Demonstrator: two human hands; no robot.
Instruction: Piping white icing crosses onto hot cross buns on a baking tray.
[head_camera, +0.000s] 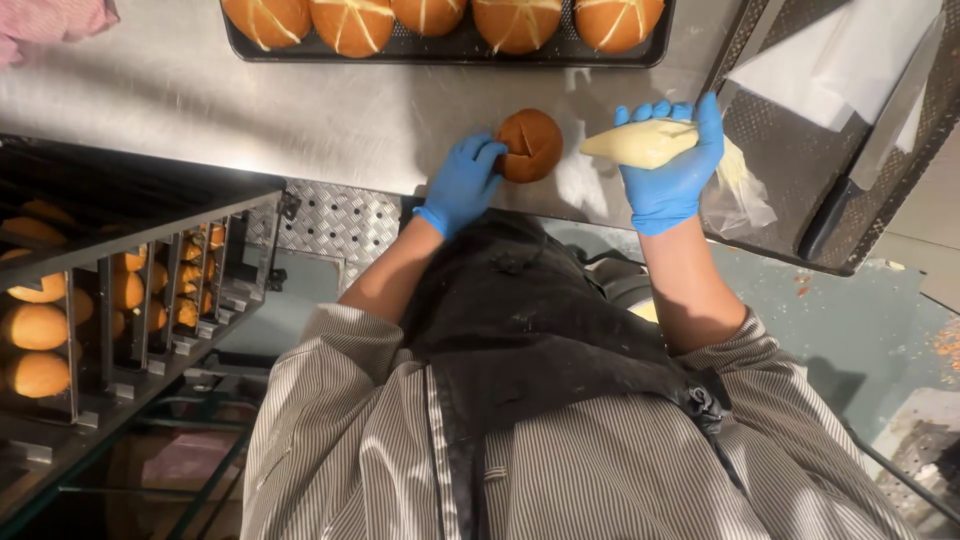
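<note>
Tray of filled buns (450, 45) beyond, bun rack (120, 300) at my left. My left hand (462, 182) fingers curl against cut bun (529, 145) on steel counter (300, 110). My right hand (672, 165) clamps piping bag (640, 143), long axis sideways, tip pointing at bun, just short of touching.

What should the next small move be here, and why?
Probably bring the tip of the piping bag over to the cuts in the bun. The left hand steadies the bun on the steel table; its cuts look unfilled, unlike the cream-lined buns on the tray. The right hand grips the bag beside the bun, its tip just short of it.
</note>
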